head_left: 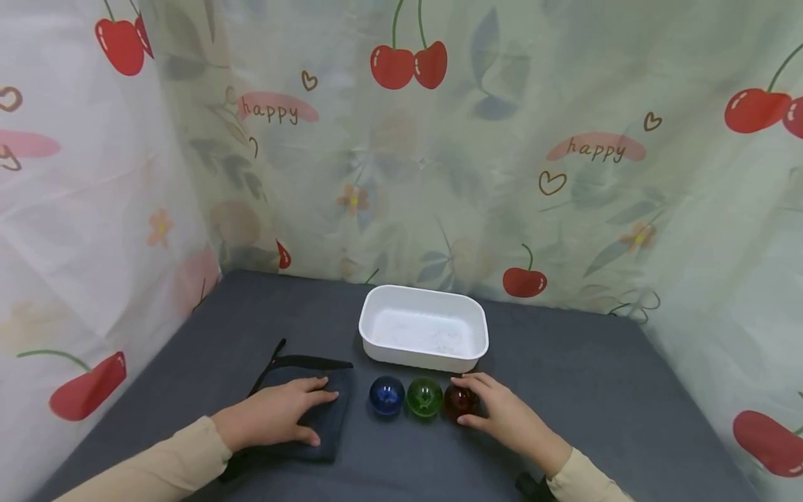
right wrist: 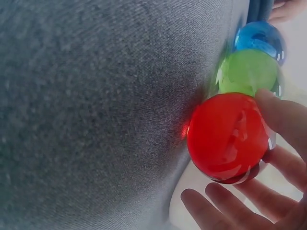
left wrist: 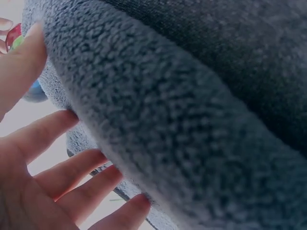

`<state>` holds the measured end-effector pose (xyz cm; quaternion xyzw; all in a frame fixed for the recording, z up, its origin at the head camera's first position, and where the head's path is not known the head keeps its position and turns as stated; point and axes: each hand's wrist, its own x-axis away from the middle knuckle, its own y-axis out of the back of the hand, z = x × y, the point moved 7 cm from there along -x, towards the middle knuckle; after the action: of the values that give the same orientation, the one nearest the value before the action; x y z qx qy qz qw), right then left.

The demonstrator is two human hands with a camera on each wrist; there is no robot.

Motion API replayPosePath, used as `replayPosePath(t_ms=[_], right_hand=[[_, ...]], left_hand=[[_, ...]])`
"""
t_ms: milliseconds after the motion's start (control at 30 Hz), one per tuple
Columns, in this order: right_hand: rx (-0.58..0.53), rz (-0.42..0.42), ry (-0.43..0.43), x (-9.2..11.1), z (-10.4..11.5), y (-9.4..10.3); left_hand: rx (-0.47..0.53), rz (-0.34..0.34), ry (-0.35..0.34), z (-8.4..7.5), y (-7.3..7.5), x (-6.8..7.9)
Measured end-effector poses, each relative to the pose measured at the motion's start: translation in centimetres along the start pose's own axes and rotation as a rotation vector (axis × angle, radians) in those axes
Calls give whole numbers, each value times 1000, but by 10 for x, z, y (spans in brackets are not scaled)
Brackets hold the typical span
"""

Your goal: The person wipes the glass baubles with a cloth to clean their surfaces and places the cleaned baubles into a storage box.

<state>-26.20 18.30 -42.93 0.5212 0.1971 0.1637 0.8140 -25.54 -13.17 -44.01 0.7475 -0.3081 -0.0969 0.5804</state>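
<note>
A folded dark blue-grey towel (head_left: 332,425) with a fuzzy surface lies at the left. My left hand (head_left: 279,415) rests on it with fingers spread; in the left wrist view its fingertips touch the cloth. Right of the towel, three clear glossy balls stand in a row: a blue ball (head_left: 386,396), a green ball (head_left: 424,398) and a red ball (head_left: 460,403). My right hand (head_left: 505,416) holds the red ball, thumb on the near side and fingers on the far side. In the right wrist view, the red ball (right wrist: 228,139) sits on the dark cloth beside the green one.
A white rectangular tub (head_left: 408,357) stands just behind the balls. Black strap-like pieces (head_left: 314,362) lie along the towel's far edge. Dark grey cloth (head_left: 583,390) covers the table, and cherry-printed curtains (head_left: 414,174) enclose its back and sides.
</note>
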Motion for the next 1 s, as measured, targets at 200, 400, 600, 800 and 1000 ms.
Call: replayPosePath(t_ms=[200, 400, 600, 800, 1000], right_hand=[[16, -8, 21, 0, 1, 0], [5, -4, 29, -3, 3, -1], [-1, 5, 3, -8, 4, -6], [10, -35, -5, -9, 3, -7], [6, -45, -12, -10, 3, -8]], left_hand=[[-52, -3, 5, -1, -3, -8], [-132, -67, -38, -5, 3, -18], [-145, -99, -53, -6, 7, -20], [-148, -106, -38, -7, 7, -22], [-172, -136, -41, -8, 8, -23]])
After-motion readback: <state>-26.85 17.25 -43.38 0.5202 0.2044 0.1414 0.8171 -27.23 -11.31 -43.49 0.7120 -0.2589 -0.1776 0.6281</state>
